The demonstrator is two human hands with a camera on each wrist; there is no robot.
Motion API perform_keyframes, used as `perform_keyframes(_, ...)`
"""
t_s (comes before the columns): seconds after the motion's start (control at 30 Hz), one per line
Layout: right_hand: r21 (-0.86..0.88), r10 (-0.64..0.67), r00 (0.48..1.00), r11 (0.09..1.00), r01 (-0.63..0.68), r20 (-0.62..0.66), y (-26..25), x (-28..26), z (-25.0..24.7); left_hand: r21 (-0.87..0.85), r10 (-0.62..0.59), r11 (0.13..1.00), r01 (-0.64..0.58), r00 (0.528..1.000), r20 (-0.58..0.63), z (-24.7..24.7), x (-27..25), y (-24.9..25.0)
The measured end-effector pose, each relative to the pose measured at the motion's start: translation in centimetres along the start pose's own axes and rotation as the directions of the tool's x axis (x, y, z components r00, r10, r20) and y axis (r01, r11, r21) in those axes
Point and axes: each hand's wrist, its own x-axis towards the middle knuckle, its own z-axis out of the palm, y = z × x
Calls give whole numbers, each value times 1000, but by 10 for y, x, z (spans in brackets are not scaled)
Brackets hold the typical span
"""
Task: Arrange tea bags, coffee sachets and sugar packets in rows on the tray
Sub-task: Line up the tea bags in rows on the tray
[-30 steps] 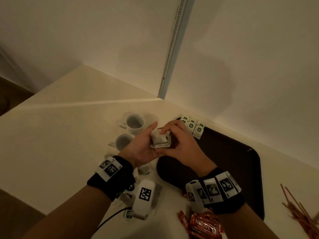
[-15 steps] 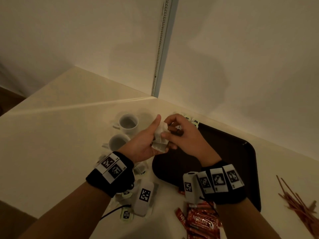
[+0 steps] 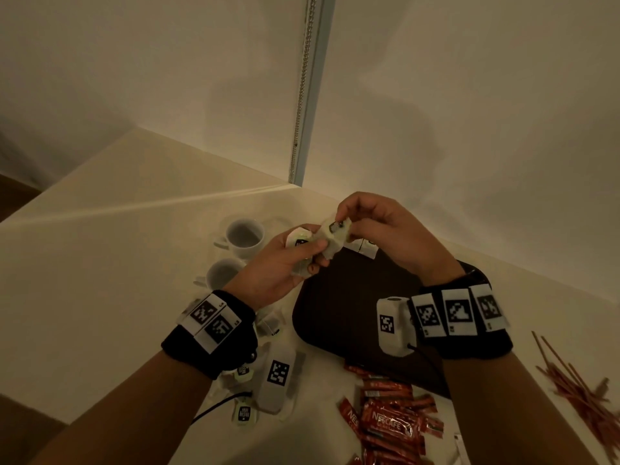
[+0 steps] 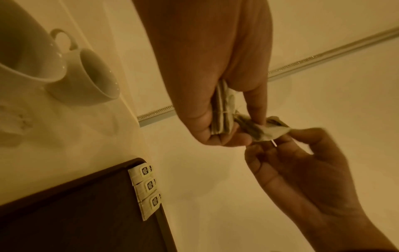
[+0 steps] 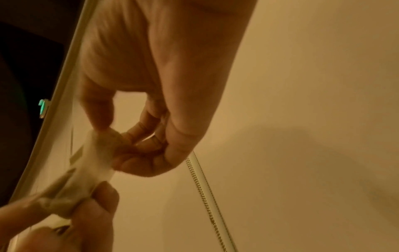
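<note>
My left hand (image 3: 302, 260) grips a small stack of tea bags (image 4: 222, 116) above the near-left corner of the dark tray (image 3: 339, 317). My right hand (image 3: 345, 219) pinches one tea bag (image 3: 335, 236) at its top end, while its lower end still lies under my left thumb (image 4: 255, 105). In the right wrist view the same tea bag (image 5: 95, 163) stretches between both hands. A short row of tea bags (image 4: 149, 189) lies along the tray's far edge. Red coffee sachets (image 3: 389, 421) are heaped on the table in front of the tray.
Two white cups (image 3: 243, 236) (image 3: 223, 275) stand left of the tray. Loose tea bags (image 3: 243, 412) lie on the table under my left wrist. A heap of thin brown stirrers (image 3: 577, 384) lies at the right. The table meets walls in a corner behind.
Both hands have risen a little with the tea bags. My right hand has drawn one bag up and away from the stack that the left hand holds.
</note>
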Motion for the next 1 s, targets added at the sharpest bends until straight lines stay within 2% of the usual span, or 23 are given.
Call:
perform_keyframes(0.1,-129,10,999,991,-17,-48,-4,-1,0,74,63,995,-63,998,2,-3,1,-2)
perform_keyframes(0.23,-256,-70,992,966,40,-110,-16,0,-1,121,133,985,-125,990,-53,-2,2,0)
perform_keyframes(0.33,-343,-147,983,934,100,-112,-26,1,-2,240,221,952,-192,970,-101,3,4,9)
perform_keyframes(0.4,-314,-170,978,941,125,-121,-32,0,-1,349,277,906,-238,959,-66,9,3,17)
perform_keyframes(0.53,-284,-178,969,951,125,-169,-38,1,2,481,386,789,-382,917,96,26,0,32)
perform_keyframes(0.67,-296,-199,958,946,133,-205,-38,2,2,538,472,717,-444,877,95,29,2,36)
perform_keyframes(0.83,-151,-122,967,984,89,-224,-32,2,-2,617,462,665,-421,881,103,22,4,38)
perform_keyframes(1.0,-235,-127,965,969,72,-228,-29,2,1,595,413,705,-386,905,98,20,5,32)
